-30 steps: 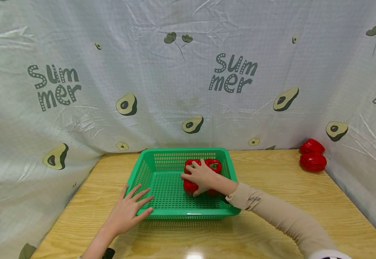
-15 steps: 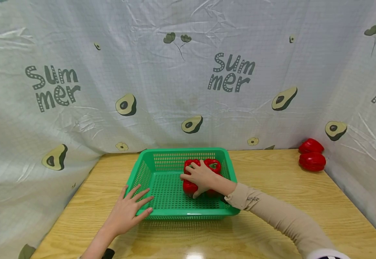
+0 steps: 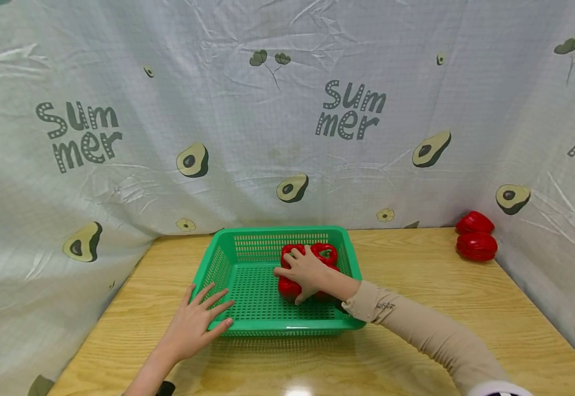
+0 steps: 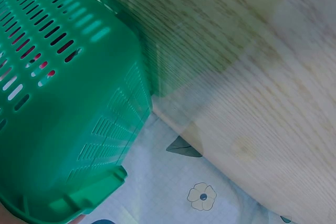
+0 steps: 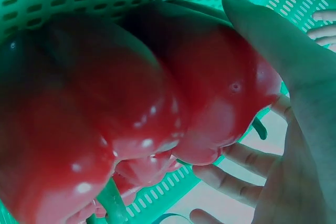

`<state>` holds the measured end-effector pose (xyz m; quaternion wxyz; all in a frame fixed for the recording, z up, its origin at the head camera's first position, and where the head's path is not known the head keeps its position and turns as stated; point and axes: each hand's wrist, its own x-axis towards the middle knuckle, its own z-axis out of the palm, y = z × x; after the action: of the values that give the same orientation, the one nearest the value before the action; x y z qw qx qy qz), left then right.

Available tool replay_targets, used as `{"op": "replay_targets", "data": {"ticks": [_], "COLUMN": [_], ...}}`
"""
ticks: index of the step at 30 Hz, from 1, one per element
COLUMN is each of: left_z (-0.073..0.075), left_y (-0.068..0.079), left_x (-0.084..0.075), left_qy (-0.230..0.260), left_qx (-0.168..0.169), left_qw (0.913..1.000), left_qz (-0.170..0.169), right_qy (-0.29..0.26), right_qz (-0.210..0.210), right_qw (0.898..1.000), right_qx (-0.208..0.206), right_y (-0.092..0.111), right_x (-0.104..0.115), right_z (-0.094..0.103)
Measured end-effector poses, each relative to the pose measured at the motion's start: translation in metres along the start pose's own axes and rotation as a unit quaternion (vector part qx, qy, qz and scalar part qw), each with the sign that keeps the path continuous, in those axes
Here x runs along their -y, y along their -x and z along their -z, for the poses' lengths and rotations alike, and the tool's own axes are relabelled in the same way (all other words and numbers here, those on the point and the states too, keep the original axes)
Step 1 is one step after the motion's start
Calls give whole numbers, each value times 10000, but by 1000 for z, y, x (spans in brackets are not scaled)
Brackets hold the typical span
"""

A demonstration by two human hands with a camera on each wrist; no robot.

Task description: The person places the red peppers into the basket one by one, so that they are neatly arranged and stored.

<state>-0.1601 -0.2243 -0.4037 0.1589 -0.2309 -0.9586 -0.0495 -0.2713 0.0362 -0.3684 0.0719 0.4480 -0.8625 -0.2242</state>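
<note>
A green plastic basket point(image 3: 287, 325) holds several red bell peppers in its right half. My right hand point(image 3: 309, 273) reaches in from the right and grips the front-left bell pepper point(image 3: 288, 289), which sits upright among the others. In the right wrist view, the thumb lies on one side of that bell pepper point(image 5: 215, 82) and the fingers on the other; a second bell pepper point(image 5: 89, 114) touches it. Behind, another bell pepper point(image 3: 325, 253) shows its green stem. My left hand point(image 3: 191, 327) rests with spread fingers on the basket's front-left corner. My right wrist partly hides one pepper.
Two more red bell peppers point(image 3: 476, 246) lie at the back right of the wooden table point(image 3: 406, 258). A printed cloth point(image 3: 248, 137) hangs behind the table and along its sides. Bare mesh floor point(image 3: 255, 286) shows in the basket's left half.
The view has shifted very slightly. Both hands, the basket and the bell peppers keep nearly the same places.
</note>
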Motion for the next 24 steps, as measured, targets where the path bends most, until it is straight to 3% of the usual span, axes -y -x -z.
{"op": "replay_targets", "data": {"ticks": [12, 24], "left_z": [0, 0], "left_y": [0, 0], "left_x": [-1, 0], "left_qy": [-15, 24], "left_qx": [-32, 21], "left_qw": [10000, 10000], "left_qz": [-39, 10], "right_qy": [-703, -1060], "right_qz": [-37, -153], "right_qw": [9968, 9905], "right_qx": [-368, -865], "right_y": [8, 40], "right_x": [-5, -17], "right_z": [24, 45]}}
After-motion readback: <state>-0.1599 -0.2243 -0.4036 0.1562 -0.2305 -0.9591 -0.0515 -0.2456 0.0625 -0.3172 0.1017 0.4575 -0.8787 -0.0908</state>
